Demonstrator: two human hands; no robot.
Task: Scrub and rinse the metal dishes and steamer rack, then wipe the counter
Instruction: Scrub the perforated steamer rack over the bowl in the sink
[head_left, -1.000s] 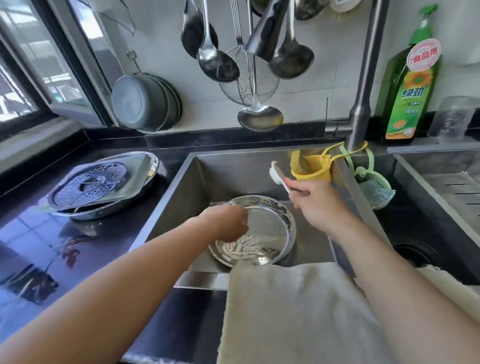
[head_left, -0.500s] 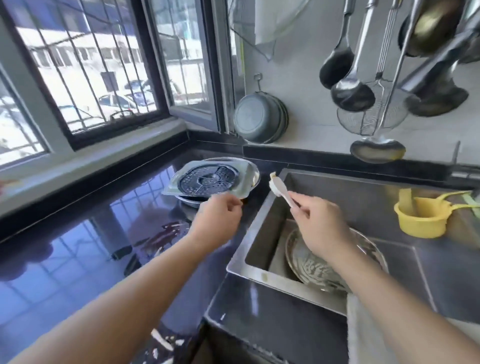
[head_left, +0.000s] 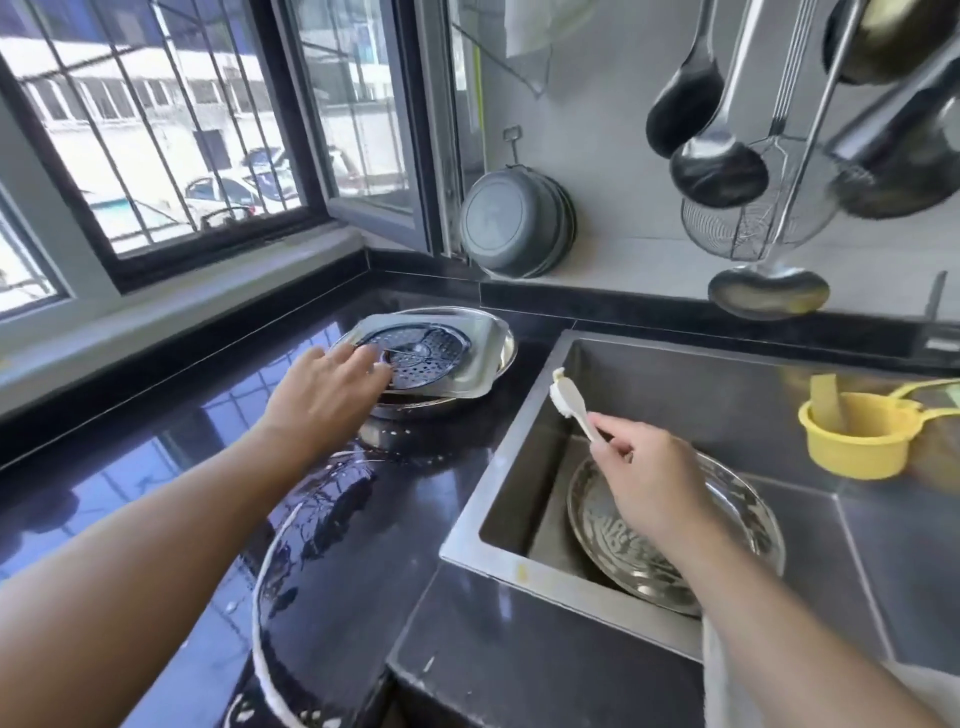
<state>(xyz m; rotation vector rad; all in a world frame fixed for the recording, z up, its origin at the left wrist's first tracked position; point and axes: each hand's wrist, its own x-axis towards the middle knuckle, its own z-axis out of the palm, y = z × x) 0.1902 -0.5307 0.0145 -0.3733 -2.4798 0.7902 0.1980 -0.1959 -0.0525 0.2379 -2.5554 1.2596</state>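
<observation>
Steamer rack (head_left: 415, 356), round and perforated, lying in a square metal tray (head_left: 480, 358) stacked on a round metal dish (head_left: 506, 345) on the black counter (head_left: 130, 493), directly ahead of the left hand (head_left: 324, 395). Left hand stretched out over the near edge of the stack, fingers (head_left: 371, 366) straight and spread, tips reaching onto the tray's rim and the rack; actual contact hard to make out through the blur, nothing gripped. Barred window (head_left: 156, 130) far beyond and left of that hand; grey pans (head_left: 514, 226) leaning against the wall beyond the stack. Wet streak and reflections on the counter below the left forearm.

Between the two hands, the steel edge of the sink (head_left: 514, 431). Right hand (head_left: 644, 483) raised over the sink, thumb and curled fingers pinching the handle of a white brush (head_left: 569, 400), bristle head pointing up and left toward the sink's corner. Under that hand, a second round metal dish (head_left: 732, 499) lying in the sink basin, suds on its inner face. Above and beyond the right hand, ladles (head_left: 717, 166) and a wire strainer (head_left: 748, 223) hanging from the wall. Right of the hand, a yellow cup (head_left: 857, 441) on the sink's far side. By the right forearm, a pale cloth (head_left: 727, 675) draped over the sink's front edge.
</observation>
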